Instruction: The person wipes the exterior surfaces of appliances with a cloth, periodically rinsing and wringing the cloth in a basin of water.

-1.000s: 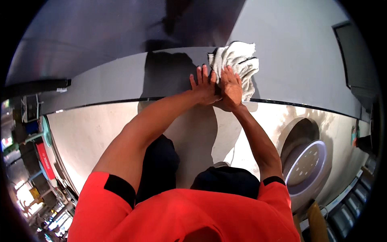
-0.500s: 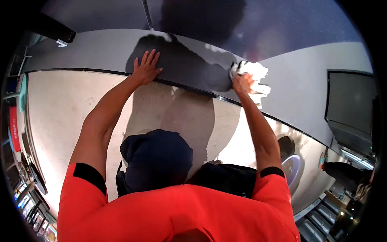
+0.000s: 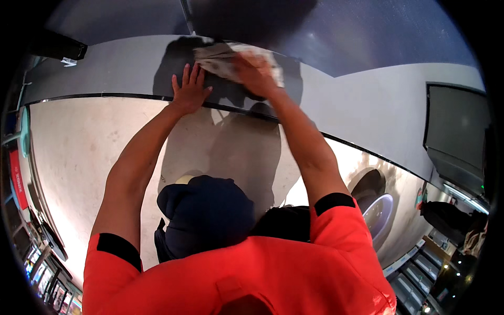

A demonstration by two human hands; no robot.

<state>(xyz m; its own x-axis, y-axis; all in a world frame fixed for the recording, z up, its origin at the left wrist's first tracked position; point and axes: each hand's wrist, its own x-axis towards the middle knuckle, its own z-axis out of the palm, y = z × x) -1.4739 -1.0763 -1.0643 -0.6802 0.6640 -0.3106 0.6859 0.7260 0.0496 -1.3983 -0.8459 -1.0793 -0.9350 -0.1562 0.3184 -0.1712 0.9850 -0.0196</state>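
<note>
My left hand [image 3: 190, 89] lies with fingers spread on a grey ledge [image 3: 115, 71], in shadow near its dark front edge. Just right of and beyond it, my right hand [image 3: 254, 73], blurred by motion, presses on a crumpled white cloth [image 3: 215, 59] and holds it against the ledge. The cloth reaches close to my left fingertips and up to the seam below a dark blue, glossy panel [image 3: 383, 37]. My right fingers are smeared over the cloth.
A pale floor [image 3: 73, 152] lies below the ledge. A lavender basin [image 3: 387, 205] is at the right, below a grey box-like fixture [image 3: 454, 131]. A black bar [image 3: 58, 44] juts at upper left. A red object [image 3: 18, 178] and assorted items line the left rim.
My hands were together at the centre, then apart. My left hand moved left and now stays there; my right hand has swept the cloth from the right leftward and upward, near my left hand.
</note>
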